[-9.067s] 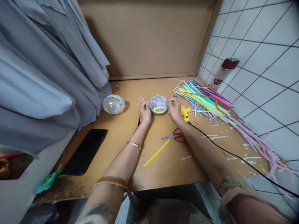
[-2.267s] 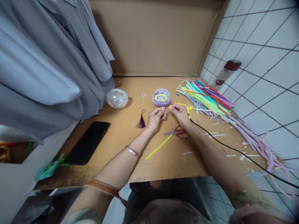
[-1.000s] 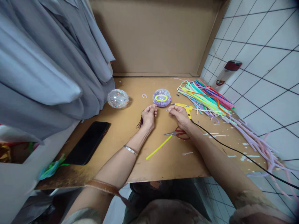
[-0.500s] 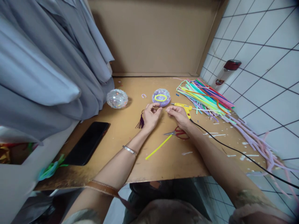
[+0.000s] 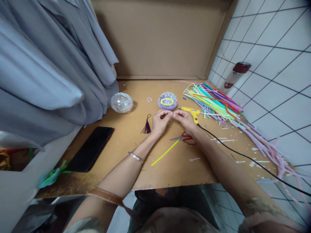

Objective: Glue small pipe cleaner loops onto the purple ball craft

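My left hand (image 5: 161, 122) and my right hand (image 5: 184, 119) meet fingertip to fingertip over the middle of the table. Both are closed in a pinch, and whatever they may hold is too small to make out. Just beyond them sits a purple ball (image 5: 173, 96) with a yellow oval ring (image 5: 167, 99) on its near side. A dark tassel (image 5: 146, 125) lies left of my left hand. The yellow glue gun (image 5: 191, 111) rests beside my right hand. Red-handled scissors (image 5: 187, 139) and a yellow strip (image 5: 165, 153) lie nearer to me.
A clear speckled ball (image 5: 121, 103) stands at the left, behind a black phone (image 5: 91, 149). Many coloured pipe cleaners (image 5: 213, 100) are heaped at the right. The glue gun's black cord (image 5: 233, 150) runs to the right edge. A grey cloth (image 5: 60, 64) hangs at the left.
My left hand has moved slightly right and down, so its fingertips now meet those of my right hand. More of the tassel shows. The objects on the table have not moved.
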{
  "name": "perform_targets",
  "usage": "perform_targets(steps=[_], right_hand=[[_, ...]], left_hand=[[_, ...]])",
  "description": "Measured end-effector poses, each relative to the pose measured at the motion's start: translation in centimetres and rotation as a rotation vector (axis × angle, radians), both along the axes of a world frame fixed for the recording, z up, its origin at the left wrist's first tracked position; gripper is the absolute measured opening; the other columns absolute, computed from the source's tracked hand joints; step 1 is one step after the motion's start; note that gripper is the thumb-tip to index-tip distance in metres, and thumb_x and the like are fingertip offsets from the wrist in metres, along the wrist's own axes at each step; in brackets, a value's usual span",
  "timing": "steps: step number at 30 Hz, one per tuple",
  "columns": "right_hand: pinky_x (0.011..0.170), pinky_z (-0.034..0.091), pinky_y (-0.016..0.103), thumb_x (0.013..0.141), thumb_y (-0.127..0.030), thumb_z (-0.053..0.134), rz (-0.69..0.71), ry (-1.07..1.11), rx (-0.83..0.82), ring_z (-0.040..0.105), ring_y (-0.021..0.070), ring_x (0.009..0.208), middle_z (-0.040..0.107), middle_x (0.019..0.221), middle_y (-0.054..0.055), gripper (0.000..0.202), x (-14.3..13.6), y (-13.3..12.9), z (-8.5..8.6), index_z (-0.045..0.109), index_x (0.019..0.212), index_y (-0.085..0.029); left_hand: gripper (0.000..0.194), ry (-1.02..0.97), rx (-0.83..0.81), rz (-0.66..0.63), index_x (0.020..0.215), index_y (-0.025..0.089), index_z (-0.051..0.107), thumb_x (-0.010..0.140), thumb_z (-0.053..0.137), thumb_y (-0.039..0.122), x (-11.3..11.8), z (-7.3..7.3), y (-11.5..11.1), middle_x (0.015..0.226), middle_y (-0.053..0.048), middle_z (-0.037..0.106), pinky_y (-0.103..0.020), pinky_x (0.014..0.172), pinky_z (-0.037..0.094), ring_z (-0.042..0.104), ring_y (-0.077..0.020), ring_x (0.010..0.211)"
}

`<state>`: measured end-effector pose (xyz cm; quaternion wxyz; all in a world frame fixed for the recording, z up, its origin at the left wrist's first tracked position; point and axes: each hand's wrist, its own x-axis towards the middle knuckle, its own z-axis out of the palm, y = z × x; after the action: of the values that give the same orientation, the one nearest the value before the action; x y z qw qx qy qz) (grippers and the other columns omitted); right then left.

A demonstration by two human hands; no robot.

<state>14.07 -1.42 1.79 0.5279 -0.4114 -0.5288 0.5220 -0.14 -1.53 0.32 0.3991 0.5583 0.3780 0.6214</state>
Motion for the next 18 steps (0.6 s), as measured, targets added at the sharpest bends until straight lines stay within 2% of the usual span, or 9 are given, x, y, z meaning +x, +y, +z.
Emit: perform_targets(steps=[4, 8, 10, 14, 18], right_hand=[[0.078, 0.045, 0.031, 0.053, -0.061, 0.086, 0.007, -0.021, 0.036, 0.056, 0.0141, 0.072, 0.065, 0.069, -0.002, 0.045, -0.09, -0.01, -0.07, 0.069, 0.066, -0.021], [0.080, 0.047, 0.033, 0.059, -0.062, 0.082, 0.009, -0.006, 0.032, 0.060, 0.0160, 0.076, 0.069, 0.074, 0.000, 0.044, 0.06, 0.14, -0.30, 0.070, 0.070, -0.021], [0.075, 0.046, 0.031, 0.057, -0.057, 0.086, -0.044, -0.002, 0.022, 0.057, 0.0137, 0.071, 0.067, 0.072, -0.001, 0.042, 0.18, 0.30, -0.46, 0.068, 0.070, -0.021], [0.067, 0.044, 0.027, 0.051, -0.048, 0.090, -0.155, 0.001, 0.053, 0.051, 0.0106, 0.065, 0.063, 0.068, -0.004, 0.043, 0.33, 0.64, -0.64, 0.066, 0.073, -0.021], [0.074, 0.047, 0.029, 0.056, -0.052, 0.088, -0.100, 0.045, 0.046, 0.057, 0.0123, 0.070, 0.067, 0.074, -0.002, 0.043, 0.24, 0.48, -0.46, 0.070, 0.081, -0.021]], left_hand=[[0.037, -0.096, -0.077, -0.043, 0.069, 0.017, 0.068, 0.070, 0.080, 0.051, 0.16, -0.04, 0.13, 0.071, -0.001, 0.065, -0.025, 0.071, 0.044, 0.055, -0.0123, 0.070], [0.047, -0.227, -0.199, -0.171, 0.069, 0.017, 0.063, 0.066, 0.080, 0.061, 0.32, -0.04, 0.26, 0.057, 0.003, 0.055, -0.022, 0.053, 0.035, 0.044, -0.0078, 0.053], [0.049, -0.292, -0.241, -0.226, 0.072, 0.017, 0.063, 0.065, 0.081, 0.061, 0.36, -0.04, 0.32, 0.056, 0.004, 0.054, -0.021, 0.049, 0.031, 0.041, -0.0063, 0.050], [0.046, -0.376, -0.300, -0.255, 0.074, 0.016, 0.061, 0.064, 0.084, 0.054, 0.37, 0.01, 0.38, 0.069, 0.000, 0.063, -0.020, 0.047, 0.030, 0.045, -0.0052, 0.051], [0.043, -0.361, -0.303, -0.279, 0.073, 0.015, 0.062, 0.064, 0.084, 0.051, 0.39, 0.07, 0.30, 0.069, 0.000, 0.064, -0.020, 0.047, 0.031, 0.046, -0.0046, 0.051]])
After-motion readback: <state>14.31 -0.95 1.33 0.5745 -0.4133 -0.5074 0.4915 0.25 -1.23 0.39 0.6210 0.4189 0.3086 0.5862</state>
